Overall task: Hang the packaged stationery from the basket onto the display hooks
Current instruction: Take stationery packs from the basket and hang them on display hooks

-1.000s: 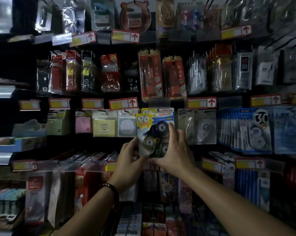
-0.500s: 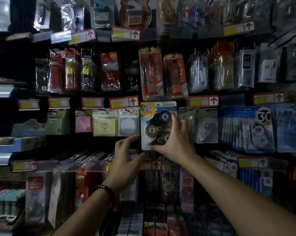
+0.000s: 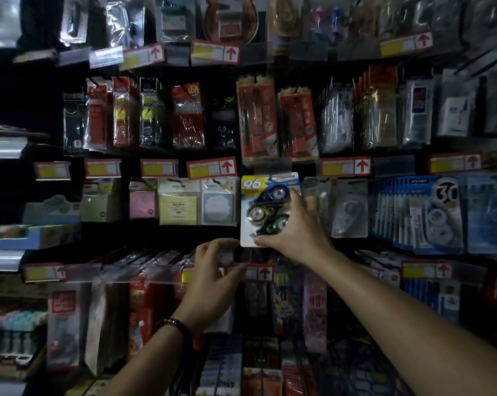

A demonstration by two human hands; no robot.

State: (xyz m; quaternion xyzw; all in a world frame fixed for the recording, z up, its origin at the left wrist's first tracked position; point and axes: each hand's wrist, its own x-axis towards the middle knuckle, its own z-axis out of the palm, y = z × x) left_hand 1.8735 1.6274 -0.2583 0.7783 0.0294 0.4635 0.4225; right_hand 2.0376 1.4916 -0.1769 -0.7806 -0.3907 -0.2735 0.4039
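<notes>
A blister pack of correction tape (image 3: 263, 204), white card with a yellow "96" at its top left, stands upright against the middle row of the display wall, under a clear label holder (image 3: 272, 164). My right hand (image 3: 294, 230) grips it, thumb on the bottom edge and fingers over its right side. My left hand (image 3: 213, 277) hovers below and left of the pack, fingers loosely curled, holding nothing. The hook behind the pack is hidden. The basket is not in view.
Sticky-note packs (image 3: 218, 201) hang just left of the pack and clear tape packs (image 3: 348, 208) just right. Blue "30" packs (image 3: 430, 212) fill the right. Red pen packs (image 3: 257, 121) hang above. Price tags with red arrows (image 3: 211, 168) line each row.
The pack has risen to just under the label holder, held square to the wall. My left hand has let go of it and dropped down-left; the right hand still holds it.
</notes>
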